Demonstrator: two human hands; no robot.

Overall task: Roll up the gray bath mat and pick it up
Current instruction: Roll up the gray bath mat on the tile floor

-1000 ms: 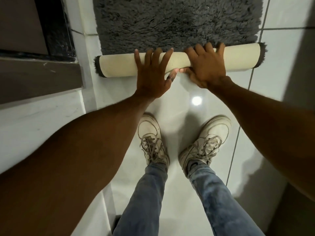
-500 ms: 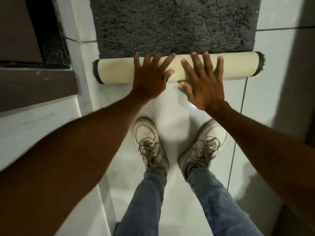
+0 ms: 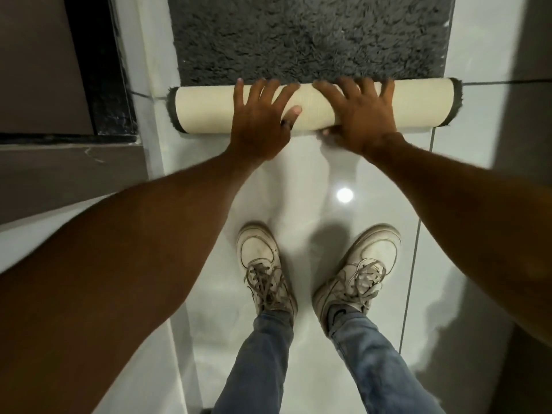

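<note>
**Clerk:** Floor (image 3: 337,162): glossy white tile, dark grout lines, one bright lamp reflection (image 3: 344,195) between your forearms. Left side: a dark step or threshold (image 3: 68,162) with a black stone strip (image 3: 104,70) running upward along the tile edge.

**Operator:** And the mat?

**Clerk:** Item one, gray bath mat (image 3: 310,37): shaggy pile, lying flat on the floor at the top of view. Its near end is wound into a roll (image 3: 206,110) lying crosswise in front of you, cream backing outward, a fringe of gray pile showing at each end. The roll rests on the tile and against the flat part.

**Operator:** My hands?

**Clerk:** Item two, your left hand (image 3: 260,121): palm down on the roll just left of its middle, fingers spread over the top toward the pile, thumb laid out to the right on the backing. A dark ring shows near the thumb's base; which finger wears it, I cannot tell. Item three, your right hand (image 3: 358,115): palm down on the roll just right of middle, fingers spread and reaching over the far edge, thumb tucked under the near side. Both press flat; neither closes around the roll. The two hands sit near each other without touching.

**Operator:** Anything else?

**Clerk:** Item four, your off-white laced sneakers (image 3: 263,267), toes toward the roll, well short of it. Item five, blue jeans (image 3: 263,354) at the bottom.
</note>
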